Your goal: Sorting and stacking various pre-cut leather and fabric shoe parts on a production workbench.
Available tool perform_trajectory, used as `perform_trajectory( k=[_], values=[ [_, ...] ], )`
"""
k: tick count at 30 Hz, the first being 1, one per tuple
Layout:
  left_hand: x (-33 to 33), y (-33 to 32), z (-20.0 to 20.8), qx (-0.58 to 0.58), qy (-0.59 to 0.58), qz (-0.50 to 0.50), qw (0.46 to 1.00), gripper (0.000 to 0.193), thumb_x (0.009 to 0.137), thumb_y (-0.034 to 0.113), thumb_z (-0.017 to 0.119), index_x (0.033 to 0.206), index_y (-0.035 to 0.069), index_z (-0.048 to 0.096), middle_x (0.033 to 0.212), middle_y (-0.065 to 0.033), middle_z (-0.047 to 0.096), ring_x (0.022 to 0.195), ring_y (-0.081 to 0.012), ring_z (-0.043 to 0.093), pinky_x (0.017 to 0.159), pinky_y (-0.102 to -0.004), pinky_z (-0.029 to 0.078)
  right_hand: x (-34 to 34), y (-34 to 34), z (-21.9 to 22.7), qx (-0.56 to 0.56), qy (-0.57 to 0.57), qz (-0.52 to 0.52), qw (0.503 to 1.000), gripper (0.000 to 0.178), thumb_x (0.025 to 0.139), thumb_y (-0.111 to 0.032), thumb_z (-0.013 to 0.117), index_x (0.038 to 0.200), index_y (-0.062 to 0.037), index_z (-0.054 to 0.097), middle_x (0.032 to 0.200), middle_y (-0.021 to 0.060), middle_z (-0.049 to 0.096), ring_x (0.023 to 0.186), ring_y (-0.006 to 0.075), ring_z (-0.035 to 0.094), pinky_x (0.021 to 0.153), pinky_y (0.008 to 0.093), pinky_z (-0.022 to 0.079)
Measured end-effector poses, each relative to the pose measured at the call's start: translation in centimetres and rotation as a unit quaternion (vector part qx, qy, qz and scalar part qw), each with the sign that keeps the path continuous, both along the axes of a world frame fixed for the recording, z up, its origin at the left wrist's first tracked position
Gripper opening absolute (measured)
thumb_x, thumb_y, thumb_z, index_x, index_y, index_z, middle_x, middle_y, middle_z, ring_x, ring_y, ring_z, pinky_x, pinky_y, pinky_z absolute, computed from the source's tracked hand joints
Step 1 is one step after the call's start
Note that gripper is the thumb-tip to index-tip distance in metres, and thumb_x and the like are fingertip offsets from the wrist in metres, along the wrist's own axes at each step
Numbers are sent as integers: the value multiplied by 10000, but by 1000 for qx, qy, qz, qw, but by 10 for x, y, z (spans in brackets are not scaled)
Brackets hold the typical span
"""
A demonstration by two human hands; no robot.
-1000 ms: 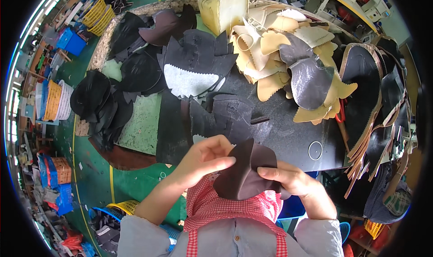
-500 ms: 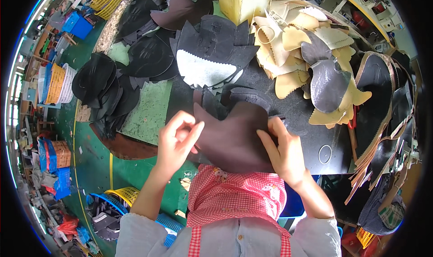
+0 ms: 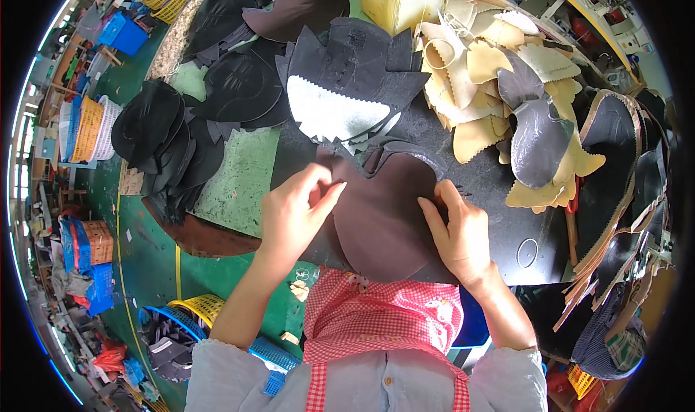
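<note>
A dark brown, curved shoe-upper piece (image 3: 387,220) lies at the table's near edge, in front of my apron. My left hand (image 3: 298,211) pinches its left edge between thumb and fingers. At the right edge, my right hand (image 3: 457,231) grips it with the thumb on top. Just beyond are black curved pieces (image 3: 409,150), partly covered by the brown one. Farther off sits a stack of black zigzag-edged pieces (image 3: 355,57) with a white lining piece (image 3: 333,112) on its near side.
Piles of black pieces (image 3: 239,86) cover the table's left, beside a green board (image 3: 235,184). Cream and yellow pieces (image 3: 489,65) heap up at right, near a yellowish block (image 3: 402,3). Long black trimmed pieces (image 3: 608,137) hang over the right edge. Baskets (image 3: 199,314) stand on the floor.
The brown piece has turned and now lies flatter over the black pieces. My left hand has moved slightly up and right with its edge; my right hand has barely shifted.
</note>
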State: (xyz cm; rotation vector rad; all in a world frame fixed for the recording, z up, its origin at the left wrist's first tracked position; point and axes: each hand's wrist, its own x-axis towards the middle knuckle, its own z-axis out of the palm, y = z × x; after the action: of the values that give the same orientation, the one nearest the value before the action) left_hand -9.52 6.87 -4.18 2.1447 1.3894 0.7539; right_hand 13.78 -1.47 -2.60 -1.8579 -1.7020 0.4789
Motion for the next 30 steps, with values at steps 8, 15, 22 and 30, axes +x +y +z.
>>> perform_trajectory(
  k=[8,15,22,30],
  values=[
    [44,-45,9,34,65,-299,952,875,880,569,587,1442,-73,394,1531,-247,339,1442,-390,313,1167,-504,275,18,-7,10,-14,97,-2,995,203,869,-100,710,1011,-38,579,817,129,667,678,244,685,591,336,526],
    [47,-49,7,81,180,-406,892,759,875,732,420,1486,282,451,1606,-85,283,1430,-553,189,1120,-712,175,40,-26,7,-81,283,-158,943,271,856,0,702,1080,-8,549,795,58,625,597,92,627,517,242,519],
    [46,-43,-3,144,135,-383,902,561,852,291,674,1392,186,562,1536,-50,412,1423,-358,355,1118,-566,330,40,-32,1,-47,212,-134,967,266,804,12,706,1037,-28,585,753,56,604,624,130,587,602,262,508],
    [56,-51,7,69,175,-378,907,797,856,580,580,1464,84,440,1561,-185,314,1438,-463,250,1154,-578,257,46,-35,6,-52,464,-120,876,233,890,-22,689,1059,-27,529,858,10,610,696,46,568,597,204,478]
  ],
)
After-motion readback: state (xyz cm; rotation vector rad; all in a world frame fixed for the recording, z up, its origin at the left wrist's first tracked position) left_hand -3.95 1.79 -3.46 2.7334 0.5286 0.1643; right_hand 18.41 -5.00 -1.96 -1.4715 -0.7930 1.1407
